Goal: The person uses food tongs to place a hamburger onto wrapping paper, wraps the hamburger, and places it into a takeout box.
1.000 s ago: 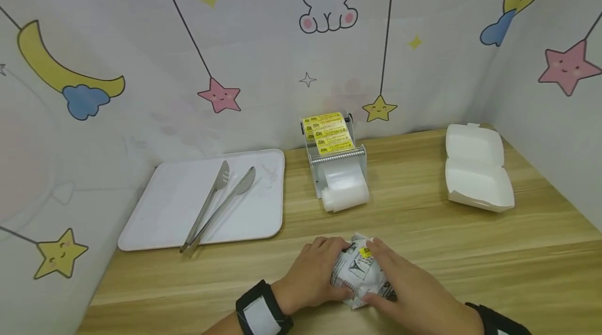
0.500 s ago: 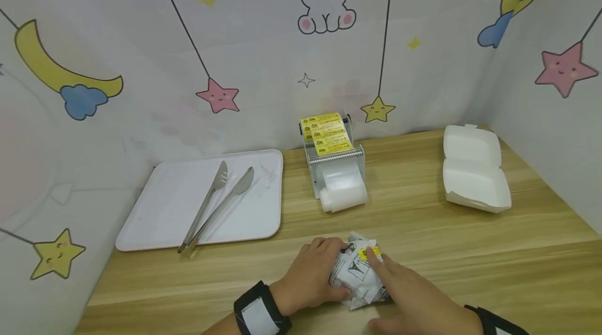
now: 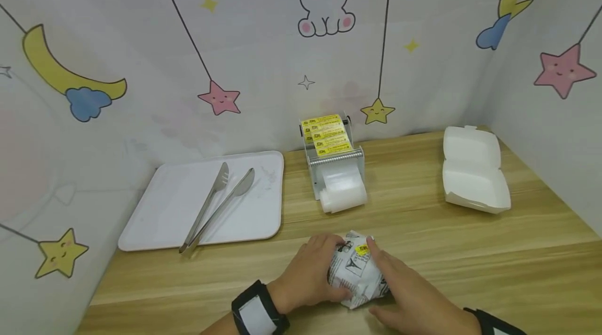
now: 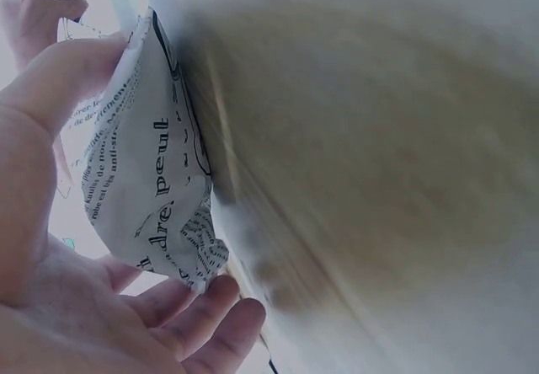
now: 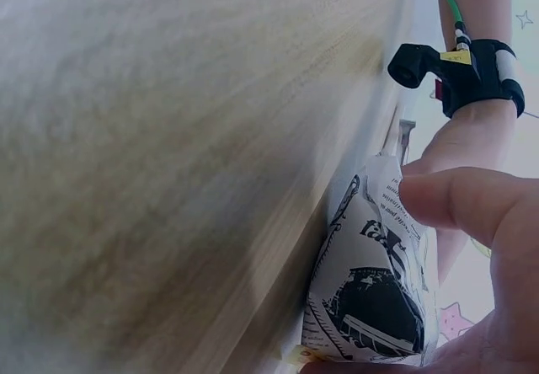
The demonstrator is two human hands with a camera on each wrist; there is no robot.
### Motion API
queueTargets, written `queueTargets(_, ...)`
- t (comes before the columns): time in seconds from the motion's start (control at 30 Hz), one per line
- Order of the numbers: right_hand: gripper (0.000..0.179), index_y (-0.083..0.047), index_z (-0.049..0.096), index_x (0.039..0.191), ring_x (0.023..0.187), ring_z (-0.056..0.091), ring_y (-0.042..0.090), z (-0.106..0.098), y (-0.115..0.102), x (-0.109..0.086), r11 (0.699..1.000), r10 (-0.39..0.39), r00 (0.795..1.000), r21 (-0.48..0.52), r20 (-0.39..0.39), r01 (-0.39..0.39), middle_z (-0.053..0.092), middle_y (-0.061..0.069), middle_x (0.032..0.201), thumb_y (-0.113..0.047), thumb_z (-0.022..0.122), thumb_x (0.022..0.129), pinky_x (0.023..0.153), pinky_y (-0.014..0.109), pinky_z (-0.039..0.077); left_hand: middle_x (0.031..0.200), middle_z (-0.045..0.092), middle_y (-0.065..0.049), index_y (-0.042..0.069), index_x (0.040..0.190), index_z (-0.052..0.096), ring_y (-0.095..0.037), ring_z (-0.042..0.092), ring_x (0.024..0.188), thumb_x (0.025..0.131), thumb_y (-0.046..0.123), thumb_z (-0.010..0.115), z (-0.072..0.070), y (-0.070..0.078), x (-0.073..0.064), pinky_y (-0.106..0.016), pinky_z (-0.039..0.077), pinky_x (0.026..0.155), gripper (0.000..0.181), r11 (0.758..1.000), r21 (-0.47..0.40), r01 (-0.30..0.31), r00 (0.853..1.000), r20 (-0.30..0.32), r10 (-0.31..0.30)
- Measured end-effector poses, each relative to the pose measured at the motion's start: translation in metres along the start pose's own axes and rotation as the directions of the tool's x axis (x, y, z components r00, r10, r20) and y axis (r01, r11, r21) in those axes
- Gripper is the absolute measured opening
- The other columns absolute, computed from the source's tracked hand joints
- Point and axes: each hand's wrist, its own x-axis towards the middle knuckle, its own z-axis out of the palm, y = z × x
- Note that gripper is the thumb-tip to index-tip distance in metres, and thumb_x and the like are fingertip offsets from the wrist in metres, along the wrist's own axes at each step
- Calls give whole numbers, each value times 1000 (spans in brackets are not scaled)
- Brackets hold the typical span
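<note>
A rounded packet (image 3: 355, 275) wrapped in white newsprint-patterned paper sits on the wooden table, a small yellow label (image 3: 361, 250) on its top. My left hand (image 3: 310, 275) grips its left side, thumb at the near edge and fingers around the far side. On the opposite side my right hand (image 3: 409, 288) lies with fairly straight fingers, the fingertips at the label's right edge. Its thumb is spread toward the near side. The left wrist view shows the wrapper (image 4: 147, 172) between thumb and fingers; in the right wrist view the thumb overlaps the paper (image 5: 370, 281).
Behind the packet stands a metal dispenser (image 3: 312, 175) with a roll of yellow labels (image 3: 331, 136). A white tray (image 3: 164, 194) at the left bears steel tongs (image 3: 213, 212). An opened white clamshell box (image 3: 475, 186) is at the back right, near the printed wall cloth (image 3: 263, 63).
My right thumb has come away from the packet's near edge. The right fingers slid over the label and shifted back to its right edge. The left hand keeps its grip.
</note>
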Motion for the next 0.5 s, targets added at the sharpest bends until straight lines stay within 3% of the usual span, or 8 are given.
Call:
queueTargets(0.23, 105, -1, 21, 161, 135, 48, 28, 2, 0, -1, 992, -61, 995, -113, -75, 53, 46, 15, 152, -36, 84, 84, 104, 54, 45, 144, 49, -6, 9, 143, 44, -21, 46, 132, 72, 45, 90, 0, 1, 0, -42, 41, 110, 92, 1000, -15, -25, 1000, -12, 25)
queueTargets(0.5, 109, -2, 22, 161, 136, 47, 28, -3, -1, -2, 995, -32, 997, -92, -65, 26, 46, 16, 152, -41, 86, 81, 105, 54, 44, 159, 34, -11, 10, 155, 33, -26, 36, 144, 71, 50, 88, -6, 3, -4, -50, 37, 114, 109, 996, -77, -36, 999, 12, 37)
